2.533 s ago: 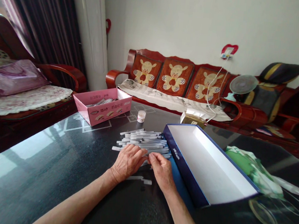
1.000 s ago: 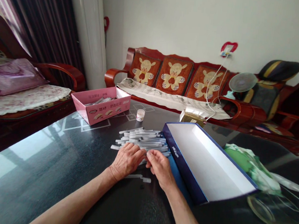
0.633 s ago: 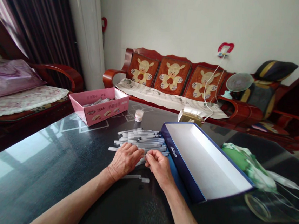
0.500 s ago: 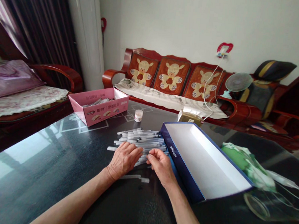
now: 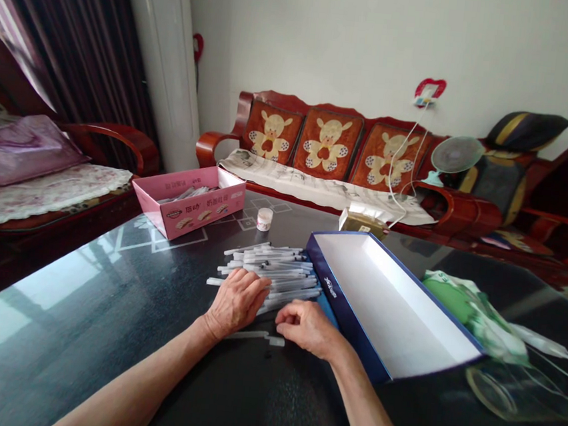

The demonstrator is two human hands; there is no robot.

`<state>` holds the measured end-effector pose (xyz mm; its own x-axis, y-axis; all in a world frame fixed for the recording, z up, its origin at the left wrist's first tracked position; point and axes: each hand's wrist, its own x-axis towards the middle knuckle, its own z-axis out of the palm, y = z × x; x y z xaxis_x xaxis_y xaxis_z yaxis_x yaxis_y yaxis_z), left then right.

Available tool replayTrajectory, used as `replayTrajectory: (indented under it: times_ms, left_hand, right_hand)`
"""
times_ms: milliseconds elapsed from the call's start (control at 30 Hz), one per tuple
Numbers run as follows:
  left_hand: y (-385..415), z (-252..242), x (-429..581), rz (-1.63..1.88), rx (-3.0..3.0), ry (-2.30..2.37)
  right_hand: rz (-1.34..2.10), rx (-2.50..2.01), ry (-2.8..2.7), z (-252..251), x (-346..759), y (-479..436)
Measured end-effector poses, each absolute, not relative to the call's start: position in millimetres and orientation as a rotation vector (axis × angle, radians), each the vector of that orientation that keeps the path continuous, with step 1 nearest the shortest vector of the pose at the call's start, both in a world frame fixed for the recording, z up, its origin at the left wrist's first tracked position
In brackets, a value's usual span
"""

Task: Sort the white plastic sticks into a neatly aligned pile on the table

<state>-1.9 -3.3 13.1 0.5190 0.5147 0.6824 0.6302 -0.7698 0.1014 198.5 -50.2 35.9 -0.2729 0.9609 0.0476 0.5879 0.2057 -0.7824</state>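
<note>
1. Daylight only, medium bright. The source is off-frame left, behind the curtain, which leaves a washed-out sliver at the top-left edge.
2. The glossy table mirrors that light as a pale glare patch on its left half. The right half reads near black.
3. The wall is evenly lit with no hot spots. The white inside of the blue box is bright but not clipped.
4. Shadows are soft. There is only faint darkening under the left hand and right hand.
5. The centre is sharp, with skin creases and the pens resolved.
6. Wide-angle warp: the pillar leans and the corners are stretched. The clear item at lower right is smeared and soft.
</note>
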Motion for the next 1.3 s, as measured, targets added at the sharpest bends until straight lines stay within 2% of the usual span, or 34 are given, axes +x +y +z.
replayTrajectory:
  times_ms: [233, 667, 800, 1000, 1300]
  left_hand:
    - [-6, 15, 0, -1.071, -2.642, -0.962]
    - [-5, 16, -1, -0.997, -2.527, -1.025]
    - [-4, 18, -3, -0.997, -2.44, -1.12]
    - [-4, 17, -1, -0.984, -2.481, -1.045]
    - [7, 17, -11, -0.999, -2.447, -1.066]
  right_hand:
    - [0.752, -1.367, -1.693, 31, 191, -43]
    - [0.746, -1.365, -1.436, 37, 184, -44]
    - [0.578, -1.435, -1.292, 31, 193, -40]
    - [0.018, -1.216, -1.791, 32, 180, -45]
    - [-0.082, -1.399, -1.999, 30, 197, -40]
